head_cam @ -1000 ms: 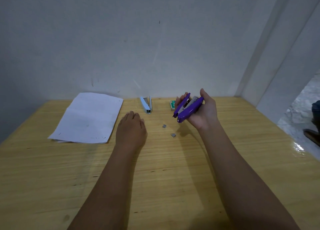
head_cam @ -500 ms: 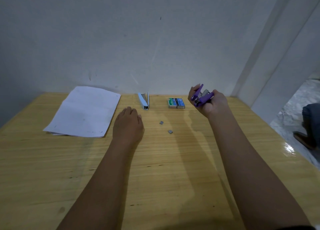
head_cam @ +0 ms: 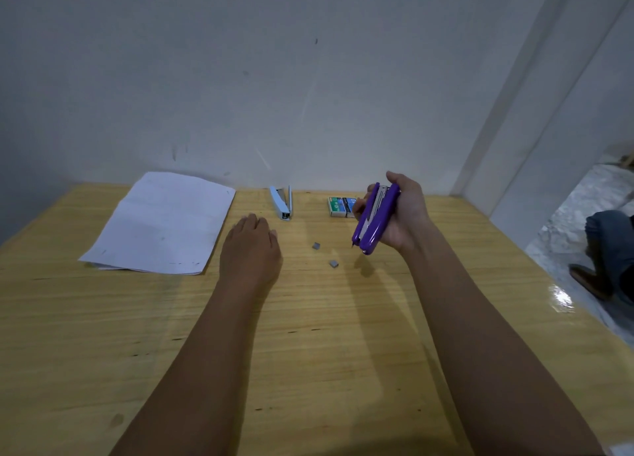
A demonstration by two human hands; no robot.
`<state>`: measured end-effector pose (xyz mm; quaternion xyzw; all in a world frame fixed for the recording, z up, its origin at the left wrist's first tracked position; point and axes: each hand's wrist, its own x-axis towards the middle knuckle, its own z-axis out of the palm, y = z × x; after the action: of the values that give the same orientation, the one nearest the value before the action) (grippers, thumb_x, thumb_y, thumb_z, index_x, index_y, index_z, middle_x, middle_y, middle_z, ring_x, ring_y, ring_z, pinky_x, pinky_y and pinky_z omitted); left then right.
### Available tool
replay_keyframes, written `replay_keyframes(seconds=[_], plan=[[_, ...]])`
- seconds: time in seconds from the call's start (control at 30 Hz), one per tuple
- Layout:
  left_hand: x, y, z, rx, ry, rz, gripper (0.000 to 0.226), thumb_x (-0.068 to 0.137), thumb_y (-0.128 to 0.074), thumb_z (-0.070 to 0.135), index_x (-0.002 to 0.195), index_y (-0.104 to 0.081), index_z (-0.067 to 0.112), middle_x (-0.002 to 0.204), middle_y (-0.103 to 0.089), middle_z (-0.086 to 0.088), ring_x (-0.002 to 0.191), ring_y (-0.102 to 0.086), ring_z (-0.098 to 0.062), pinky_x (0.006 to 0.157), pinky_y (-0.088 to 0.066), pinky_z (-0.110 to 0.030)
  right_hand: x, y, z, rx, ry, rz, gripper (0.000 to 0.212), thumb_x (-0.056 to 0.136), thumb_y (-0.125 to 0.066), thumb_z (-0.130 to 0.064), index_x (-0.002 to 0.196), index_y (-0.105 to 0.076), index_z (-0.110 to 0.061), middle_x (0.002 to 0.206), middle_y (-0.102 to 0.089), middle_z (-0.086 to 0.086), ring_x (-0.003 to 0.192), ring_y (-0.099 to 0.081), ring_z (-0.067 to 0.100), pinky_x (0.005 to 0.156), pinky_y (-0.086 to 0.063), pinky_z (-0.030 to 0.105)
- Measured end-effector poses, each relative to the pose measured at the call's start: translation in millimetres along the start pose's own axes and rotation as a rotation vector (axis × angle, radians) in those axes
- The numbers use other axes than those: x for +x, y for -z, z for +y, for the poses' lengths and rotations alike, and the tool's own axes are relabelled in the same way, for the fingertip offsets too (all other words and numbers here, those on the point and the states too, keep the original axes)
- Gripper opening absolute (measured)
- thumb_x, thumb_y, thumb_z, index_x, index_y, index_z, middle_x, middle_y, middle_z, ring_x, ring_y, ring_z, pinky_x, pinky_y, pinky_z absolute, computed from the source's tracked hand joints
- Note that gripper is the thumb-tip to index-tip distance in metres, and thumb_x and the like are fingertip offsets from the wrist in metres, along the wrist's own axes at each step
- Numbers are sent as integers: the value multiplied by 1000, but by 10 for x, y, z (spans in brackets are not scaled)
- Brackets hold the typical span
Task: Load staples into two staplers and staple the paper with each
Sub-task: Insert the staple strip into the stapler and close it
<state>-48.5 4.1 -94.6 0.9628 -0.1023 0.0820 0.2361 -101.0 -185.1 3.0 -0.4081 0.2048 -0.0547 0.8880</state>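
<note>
My right hand [head_cam: 403, 212] grips a purple stapler [head_cam: 374, 220] above the table, its top swung slightly apart and the metal magazine showing, nose pointing down toward me. My left hand [head_cam: 252, 248] rests flat on the wooden table [head_cam: 308, 335], fingers relaxed, holding nothing. A light blue stapler [head_cam: 282, 202] lies open near the wall, just beyond my left hand. Two small staple strips [head_cam: 316, 246] [head_cam: 333, 264] lie between my hands. Staple boxes [head_cam: 338, 207] sit by the wall, partly hidden behind the purple stapler. A white paper stack [head_cam: 164, 224] lies to the left.
A grey wall rises directly behind the table. At the right, past the table edge, is a shiny floor [head_cam: 562, 297] where a person's leg and shoe [head_cam: 607, 256] show.
My right hand turned the purple stapler from pointing away by the boxes to pointing down toward me, and brought it lower and nearer. My left hand stayed flat on the table.
</note>
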Motion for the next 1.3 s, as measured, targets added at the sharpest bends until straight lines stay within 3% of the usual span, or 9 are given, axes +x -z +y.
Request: replay_keyframes(seconds=[0.13, 0.23, 0.37, 0.5, 0.67, 0.87, 0.97, 1.13, 1.3], plan=[[2, -1, -1, -13, -1, 10, 39, 99, -30, 25, 124, -50, 2, 131, -51, -16, 125, -44, -30, 105, -37, -44, -33, -95, 32, -614, 194, 66, 31, 92, -43, -28, 71, -54, -9, 55, -54, 2, 49, -50, 15, 53, -45, 26], [-2, 0, -3, -23, 1, 16, 39, 99, -30, 24, 123, -50, 1, 131, -51, -16, 125, -44, -31, 105, -37, -45, -21, -147, 54, -1062, 376, 138, 27, 89, -40, -20, 71, -51, -4, 64, -53, 11, 54, -48, 19, 53, -41, 24], [-4, 1, 1, -22, 1, 14, 40, 99, -30, 25, 125, -49, 2, 132, -50, -15, 126, -43, -30, 106, -37, -44, 22, -134, 116, -1216, 557, 146, 28, 85, -38, -17, 68, -54, -2, 63, -50, 15, 50, -45, 21, 58, -40, 35], [1, 1, -2, -19, 1, 8, 40, 99, -29, 25, 126, -49, 2, 133, -49, -15, 127, -42, -29, 107, -36, -43, 43, -98, 249, -1198, 663, 135, 34, 75, -33, -29, 60, -50, -4, 61, -47, 16, 55, -42, 22, 53, -35, 33], [-1, -2, -2, -17, -9, 19, 39, 99, -29, 24, 123, -50, 2, 132, -50, -16, 125, -43, -30, 106, -36, -43, 7, -171, 135, -955, 747, 155, 39, 87, -37, -16, 53, -51, -1, 52, -49, 7, 47, -43, 17, 48, -36, 25], [-6, 4, 7, -16, 0, 9, 39, 99, -30, 25, 124, -50, 2, 132, -50, -16, 125, -43, -30, 106, -37, -44, 12, -194, -17, -681, 415, 174, 41, 92, -37, -28, 67, -63, -7, 64, -62, 7, 55, -56, 20, 57, -50, 29], [-10, 11, 8, -12, -1, 7, 39, 99, -30, 25, 124, -50, 2, 132, -50, -15, 125, -43, -30, 106, -36, -44, -23, -129, -12, -328, 209, 140, 44, 95, -34, -34, 77, -60, -3, 65, -59, 9, 60, -58, 20, 59, -51, 29], [-16, 20, 6, -21, -3, 12, 38, 99, -30, 24, 122, -50, 1, 131, -50, -16, 125, -43, -31, 105, -36, -43, -69, -26, 13, 532, -87, 57, 43, 99, -27, -31, 93, -54, 2, 77, -62, 16, 71, -62, 24, 59, -52, 34], [-26, 15, 5, -28, 0, 11, 39, 99, -30, 24, 124, -50, 1, 133, -49, -16, 126, -42, -31, 106, -36, -44, -83, 41, 64, 721, -102, 48, 42, 100, -24, -28, 99, -52, 5, 80, -63, 20, 73, -61, 25, 62, -52, 37]])
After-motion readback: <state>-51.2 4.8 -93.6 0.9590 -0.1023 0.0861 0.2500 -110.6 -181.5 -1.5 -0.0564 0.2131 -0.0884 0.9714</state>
